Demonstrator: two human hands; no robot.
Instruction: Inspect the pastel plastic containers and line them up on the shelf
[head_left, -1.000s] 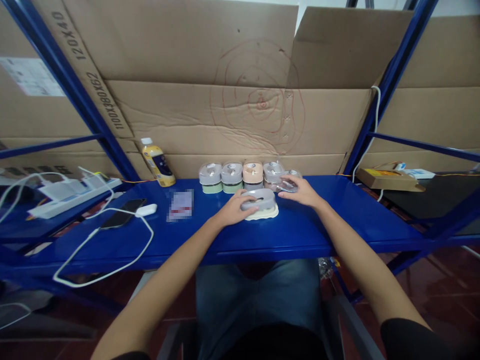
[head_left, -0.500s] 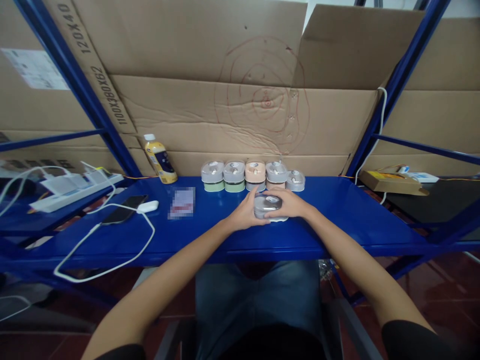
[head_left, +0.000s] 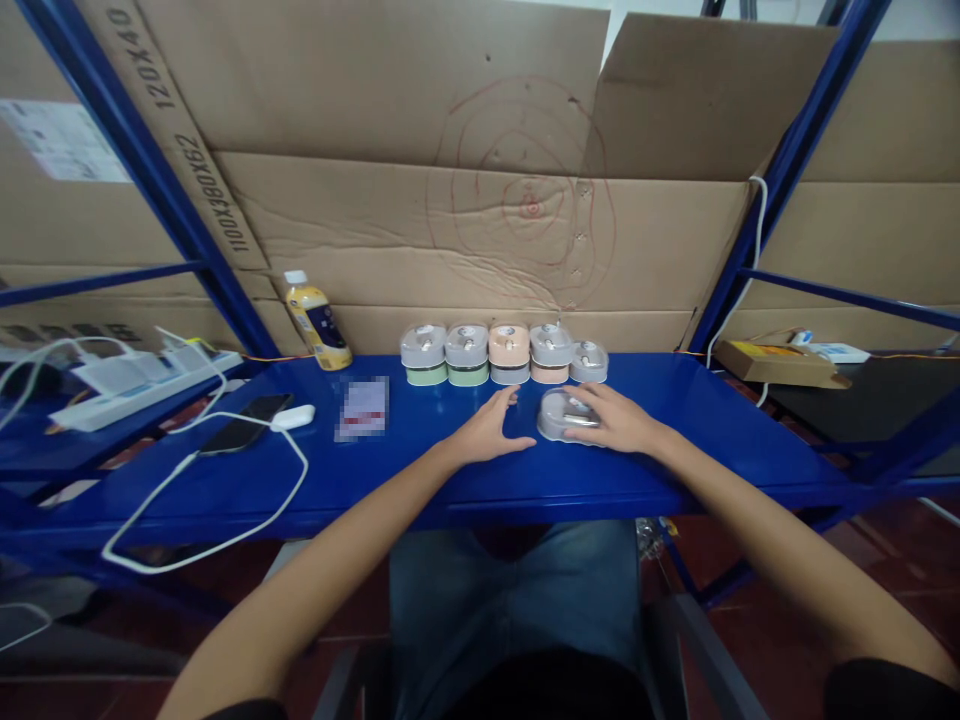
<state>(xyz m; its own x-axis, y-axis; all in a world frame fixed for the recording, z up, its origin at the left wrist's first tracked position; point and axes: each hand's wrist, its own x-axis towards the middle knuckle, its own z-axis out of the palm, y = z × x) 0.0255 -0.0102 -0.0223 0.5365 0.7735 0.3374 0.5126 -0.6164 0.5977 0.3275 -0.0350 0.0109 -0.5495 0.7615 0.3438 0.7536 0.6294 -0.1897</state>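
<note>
My right hand (head_left: pixel 624 420) grips a small grey rounded plastic box (head_left: pixel 556 414) with a clear-looking lid, thumb along the front and fingers over its far side. The box rests on or just above the blue tabletop (head_left: pixel 450 490); which of the two I cannot tell. To its left, my left hand (head_left: pixel 487 428) is empty, thumb and fingers spread apart. Behind both hands is a row of similar boxes, mostly stacked in twos: grey over green (head_left: pixel 424 350), a peach one (head_left: pixel 509 345) over grey, and a single low grey box (head_left: pixel 589 362) at the right end.
A yellow drink bottle (head_left: pixel 319 322) stands at the back left. Nearer lie a blurred-out packet (head_left: pixel 363 408), a dark phone (head_left: pixel 244 424) and a white earbud case (head_left: pixel 292 417) with a looping white cable. Cardboard (head_left: pixel 360 220) walls the back; a power strip (head_left: pixel 142 390) is far left.
My left hand has let go of the grey box, its fingers now spread. My right hand has moved right and slightly nearer with the box.
</note>
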